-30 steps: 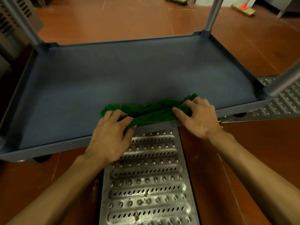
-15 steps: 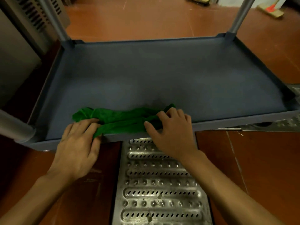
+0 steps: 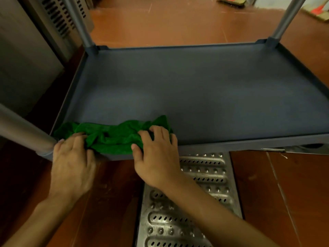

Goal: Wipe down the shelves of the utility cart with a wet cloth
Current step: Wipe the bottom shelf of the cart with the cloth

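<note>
- I see the green cloth [image 3: 114, 138] bunched along the near rim of the cart shelf [image 3: 195, 93], by its left corner.
- My left hand [image 3: 71, 159] grips its left end, fingers curled.
- My right hand [image 3: 156, 155] grips the right end.

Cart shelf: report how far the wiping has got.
Done: cannot tell; the shelf shows no clear wet marks. In hand: left hand and right hand grip the bunched green cloth on the near edge, beside the post. Left: probably this shelf's far side; other shelves out of view.
</note>
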`<state>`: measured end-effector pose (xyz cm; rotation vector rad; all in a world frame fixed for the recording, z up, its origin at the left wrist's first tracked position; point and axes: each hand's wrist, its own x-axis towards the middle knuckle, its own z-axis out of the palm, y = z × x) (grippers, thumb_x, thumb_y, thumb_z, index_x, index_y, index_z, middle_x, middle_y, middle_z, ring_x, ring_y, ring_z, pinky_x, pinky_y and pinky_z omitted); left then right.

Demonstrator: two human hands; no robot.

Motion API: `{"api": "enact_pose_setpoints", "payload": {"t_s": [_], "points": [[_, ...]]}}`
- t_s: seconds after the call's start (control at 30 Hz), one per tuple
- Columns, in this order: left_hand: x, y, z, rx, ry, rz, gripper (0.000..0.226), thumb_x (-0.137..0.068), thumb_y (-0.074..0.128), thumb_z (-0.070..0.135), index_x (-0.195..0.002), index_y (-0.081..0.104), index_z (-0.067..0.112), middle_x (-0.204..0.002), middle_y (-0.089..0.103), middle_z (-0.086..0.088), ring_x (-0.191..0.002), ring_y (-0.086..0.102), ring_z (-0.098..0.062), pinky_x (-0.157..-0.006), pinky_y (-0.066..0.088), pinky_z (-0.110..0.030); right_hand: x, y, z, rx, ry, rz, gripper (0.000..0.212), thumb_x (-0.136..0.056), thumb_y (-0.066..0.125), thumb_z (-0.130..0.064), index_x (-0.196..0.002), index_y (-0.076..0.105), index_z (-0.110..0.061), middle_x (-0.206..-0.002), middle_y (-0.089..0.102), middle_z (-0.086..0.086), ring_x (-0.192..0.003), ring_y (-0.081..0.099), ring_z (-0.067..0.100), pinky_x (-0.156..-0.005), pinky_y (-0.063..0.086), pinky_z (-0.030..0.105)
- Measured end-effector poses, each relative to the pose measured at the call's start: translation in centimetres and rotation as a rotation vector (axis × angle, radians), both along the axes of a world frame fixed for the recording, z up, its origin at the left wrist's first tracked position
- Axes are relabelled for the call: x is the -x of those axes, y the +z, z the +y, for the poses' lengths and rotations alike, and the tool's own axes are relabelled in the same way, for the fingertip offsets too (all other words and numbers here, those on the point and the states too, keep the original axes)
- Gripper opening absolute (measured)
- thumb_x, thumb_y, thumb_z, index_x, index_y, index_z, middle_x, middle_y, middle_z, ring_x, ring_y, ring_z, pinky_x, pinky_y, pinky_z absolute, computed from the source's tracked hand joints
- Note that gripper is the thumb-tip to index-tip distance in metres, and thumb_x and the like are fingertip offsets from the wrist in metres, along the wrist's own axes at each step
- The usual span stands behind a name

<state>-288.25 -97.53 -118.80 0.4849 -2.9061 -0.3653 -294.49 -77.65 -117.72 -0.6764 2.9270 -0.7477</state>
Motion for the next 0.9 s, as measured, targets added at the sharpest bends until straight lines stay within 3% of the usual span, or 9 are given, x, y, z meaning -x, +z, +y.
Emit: {"api": "enact_pose_setpoints", "payload": {"t_s": [0.13,0.23,0.33,0.4,0.47,0.57,0.63,0.73,0.9], "points": [[1.8,1.4,0.4,-0.243,0.045,0.062,0.034,-0.095,0.041,0.02,-0.122,0.058,0.009,-0.119,0.061,-0.014,-0.111,0.057,-0.034,-0.09,0.043,-0.044,1.8,0.6,-3.6,-0.098,0.032,-0.204,0.086,-0.087,0.02,-0.08,-0.155,-0.006,-0.034,-0.163,-0.006,0.018,-0.149,-0.008,0.039,-0.114,-0.005,0.067],[2.7,2.5,-0.1,-0.422,0.107,0.059,0.048,-0.086,0.037,0.034,-0.125,0.062,0.02,-0.131,0.06,-0.005,-0.122,0.054,-0.026,-0.103,0.043,-0.043,3.6,0.4,-6.2,-0.155,0.044,-0.181,0.093,-0.082,0.023,-0.086,-0.155,-0.005,-0.037,-0.161,-0.02,0.018,-0.147,-0.013,0.045,-0.111,-0.006,0.072],[4.2,2.9,-1.7,-0.748,0.155,0.078,0.044,-0.079,0.037,0.04,-0.11,0.067,0.033,-0.123,0.065,0.004,-0.117,0.058,-0.017,-0.108,0.042,-0.048,4.9,0.1,-7.9,-0.2,0.041,-0.144,0.1,-0.075,0.032,-0.09,-0.155,0.001,-0.038,-0.161,-0.021,0.018,-0.146,-0.012,0.049,-0.108,-0.005,0.076],[5.2,2.7,-2.3,-0.759,0.167,0.118,0.044,-0.082,0.036,0.045,-0.109,0.069,0.031,-0.119,0.067,0.005,-0.115,0.059,-0.015,-0.107,0.044,-0.044,5.2,0.0,-9.0,-0.211,0.02,-0.129,0.103,-0.071,0.035,-0.092,-0.155,0.006,-0.038,-0.161,-0.017,0.019,-0.145,-0.01,0.05,-0.108,-0.003,0.077],[6.3,2.2,-2.3,-0.55,0.153,0.167,0.045,-0.092,0.034,0.045,-0.105,0.07,0.02,-0.112,0.067,-0.002,-0.109,0.06,-0.018,-0.1,0.046,-0.041,5.4,0.0,-9.9,-0.205,0.01,-0.107,0.098,-0.073,0.04,-0.088,-0.154,0.014,-0.038,-0.162,-0.008,0.019,-0.146,-0.006,0.05,-0.108,-0.001,0.077],[8.1,1.1,-2.3,-0.248,0.11,0.176,0.055,-0.1,0.025,0.048,-0.088,0.065,0.012,-0.096,0.065,-0.013,-0.095,0.059,-0.029,-0.086,0.047,-0.046,5.9,0.0,-10.6,-0.165,0.066,-0.027,0.08,-0.08,0.052,-0.068,-0.15,0.025,-0.039,-0.158,0.015,0.016,-0.144,0.005,0.048,-0.11,0.006,0.075],[8.9,0.5,-2.8,-0.252,0.155,0.239,0.056,-0.101,0.025,0.047,-0.085,0.062,0.008,-0.091,0.062,-0.015,-0.09,0.058,-0.033,-0.083,0.047,-0.049,6.6,-0.1,-10.7,-0.093,0.146,0.029,0.071,-0.082,0.057,-0.057,-0.147,0.034,-0.04,-0.151,0.031,0.009,-0.142,0.014,0.044,-0.109,0.015,0.072],[8.7,-0.3,-2.9,-0.251,0.141,0.369,0.058,-0.104,0.024,0.049,-0.095,0.062,0.007,-0.098,0.061,-0.012,-0.096,0.057,-0.028,-0.086,0.045,-0.046,8.0,-0.6,-10.7,0.005,0.255,0.093,0.062,-0.08,0.064,-0.048,-0.139,0.048,-0.037,-0.138,0.048,0.001,-0.137,0.026,0.039,-0.105,0.027,0.065],[8.5,-0.8,-2.6,-0.18,0.077,0.391,0.047,-0.105,0.031,0.041,-0.119,0.056,0.005,-0.12,0.057,-0.014,-0.113,0.05,-0.024,-0.095,0.036,-0.028,11.0,-1.8,-9.7,0.08,0.36,0.304,0.046,-0.076,0.064,-0.033,-0.121,0.069,-0.028,-0.111,0.067,0.002,-0.118,0.05,0.042,-0.087,0.044,0.061]]}}
